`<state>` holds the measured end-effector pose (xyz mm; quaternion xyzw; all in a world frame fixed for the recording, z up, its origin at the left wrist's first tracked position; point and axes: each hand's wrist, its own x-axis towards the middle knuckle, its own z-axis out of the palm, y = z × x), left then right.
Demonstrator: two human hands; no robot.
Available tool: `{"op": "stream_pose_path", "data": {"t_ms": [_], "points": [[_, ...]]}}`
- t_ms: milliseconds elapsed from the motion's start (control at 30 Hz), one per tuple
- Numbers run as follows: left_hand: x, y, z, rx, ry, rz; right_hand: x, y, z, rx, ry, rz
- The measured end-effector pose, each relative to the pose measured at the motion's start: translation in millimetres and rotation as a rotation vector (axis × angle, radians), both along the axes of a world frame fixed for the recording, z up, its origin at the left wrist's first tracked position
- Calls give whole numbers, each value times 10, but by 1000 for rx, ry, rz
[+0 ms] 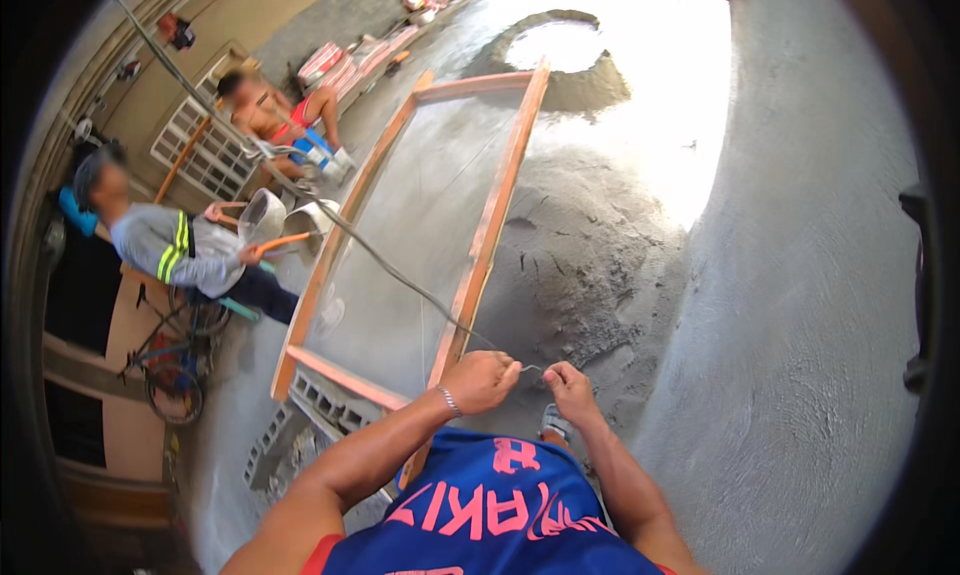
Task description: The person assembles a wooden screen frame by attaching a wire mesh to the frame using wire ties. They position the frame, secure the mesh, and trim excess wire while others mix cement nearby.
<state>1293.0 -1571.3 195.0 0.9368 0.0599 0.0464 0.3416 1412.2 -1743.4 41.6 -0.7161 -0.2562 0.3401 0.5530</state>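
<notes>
A short piece of thin wire (531, 368) spans the gap between my two hands. My left hand (482, 381) is closed on one end, with a metal band round the wrist. The other end is pinched in my right hand (570, 391). A long grey cable (405, 280) comes down from the upper left and ends close by my left hand; whether it joins the wire I cannot tell. Just left of my hands is a big rectangular wooden frame (485, 235) with what looks like fine mesh across it.
Hollow concrete blocks (335, 400) lie under the frame's near end. A grey sand heap (590, 265) is ahead, a ring-shaped mound (590, 85) beyond. One person (165, 240) at left carries buckets (262, 218); another person (270, 115) sits farther back. A bicycle (175, 370) stands at left.
</notes>
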Motion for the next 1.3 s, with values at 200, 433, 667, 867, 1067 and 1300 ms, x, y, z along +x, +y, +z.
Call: {"op": "stream_pose_path", "data": {"t_ms": [200, 433, 667, 867, 1067, 1300], "points": [[-61, -259, -128, 120, 24, 212, -82, 110, -171, 153, 217, -1], [-766, 191, -47, 379, 459, 782, -302, 404, -314, 231, 218, 103], [-763, 310, -225, 176, 457, 785, -398, 901, -269, 128, 22, 118], [-560, 223, 15, 172, 93, 662, -420, 902, -162, 83, 16, 90], [-241, 458, 368, 95, -27, 202, -381, 724, -114, 29, 48, 204], [-27, 555, 407, 34, 79, -242, -408, 448, -102, 71, 205, 290]]}}
